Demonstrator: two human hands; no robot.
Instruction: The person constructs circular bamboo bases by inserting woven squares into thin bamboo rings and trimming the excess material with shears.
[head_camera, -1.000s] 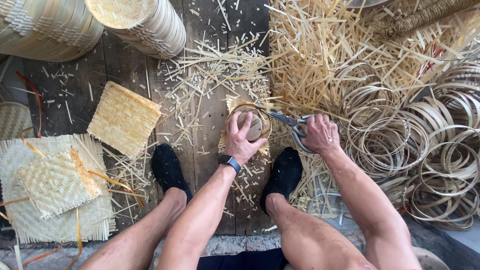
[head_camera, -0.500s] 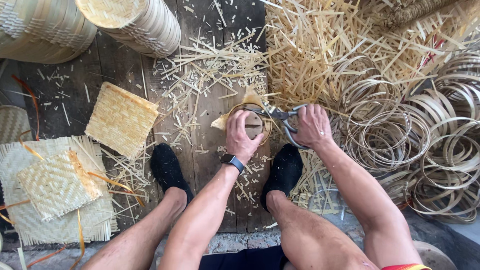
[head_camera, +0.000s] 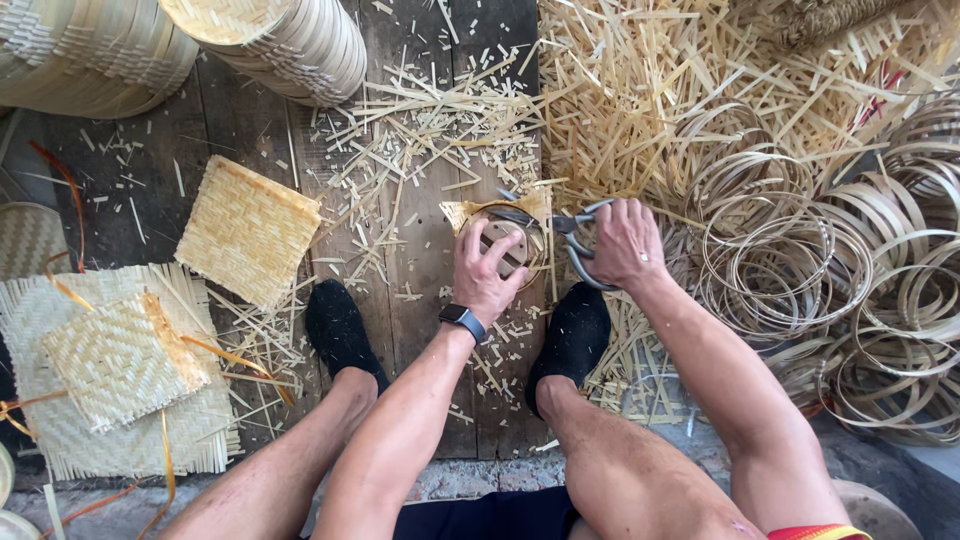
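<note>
My left hand (head_camera: 488, 272), with a dark watch on the wrist, grips a small round bamboo ring with woven matting (head_camera: 500, 215) set in it, just above the wooden floor. My right hand (head_camera: 625, 243) holds grey metal scissors (head_camera: 572, 232), their blades reaching left over the ring's top edge where pale strip ends stick out. Both hands sit between my two black-socked feet (head_camera: 340, 325), which rest on the planks. My palm hides most of the woven piece.
Cut bamboo slivers (head_camera: 440, 120) litter the planks. A heap of thin bamboo hoops (head_camera: 800, 260) lies to the right. Square woven mats (head_camera: 245, 228) lie to the left, a smaller one (head_camera: 120, 360) on a larger mat. Stacked round baskets (head_camera: 280, 40) stand at the top left.
The ring with its weave has been turned in my left hand, and the scissors have shifted along its upper rim. Both hands stay in the same place.
</note>
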